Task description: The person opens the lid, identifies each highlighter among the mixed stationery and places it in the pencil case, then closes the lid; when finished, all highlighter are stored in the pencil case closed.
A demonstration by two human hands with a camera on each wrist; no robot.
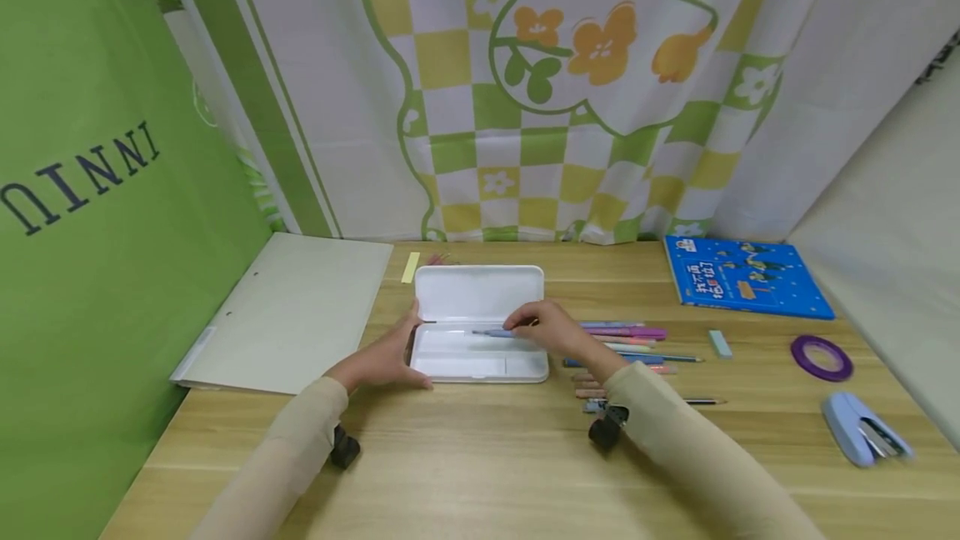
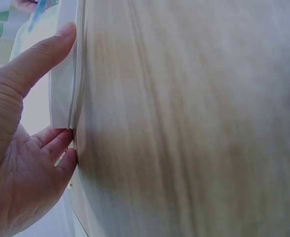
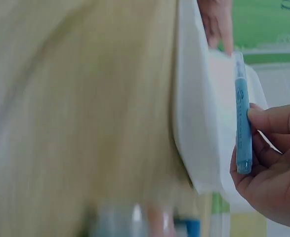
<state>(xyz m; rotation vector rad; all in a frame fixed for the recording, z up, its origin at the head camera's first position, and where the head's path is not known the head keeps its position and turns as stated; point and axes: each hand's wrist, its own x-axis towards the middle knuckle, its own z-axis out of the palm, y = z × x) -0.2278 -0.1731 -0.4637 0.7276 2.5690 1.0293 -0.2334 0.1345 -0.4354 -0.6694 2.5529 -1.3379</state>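
Note:
A white pencil case [image 1: 459, 367] lies with its lid [image 1: 480, 292] raised at the back; its inner tray shows long and short compartments. At its left end my left hand [image 1: 382, 357] holds it, thumb against the front wall and fingers at the far side. In the left wrist view, the fingertips of the left hand [image 2: 33, 153] bend against the case's corner. My right hand [image 1: 546, 329] pinches a blue pen [image 1: 491, 332] with a clear cap over the tray. The right wrist view shows this pen [image 3: 243, 123] between thumb and fingers of the right hand [image 3: 275, 163].
Several pens and pencils [image 1: 637, 347] lie right of the case. Further right are an eraser [image 1: 720, 343], a purple tape roll [image 1: 804, 348], a blue stapler [image 1: 858, 432] and a blue book [image 1: 750, 277]. A white folder [image 1: 292, 315] lies left; yellow sticky notes [image 1: 410, 267] sit behind.

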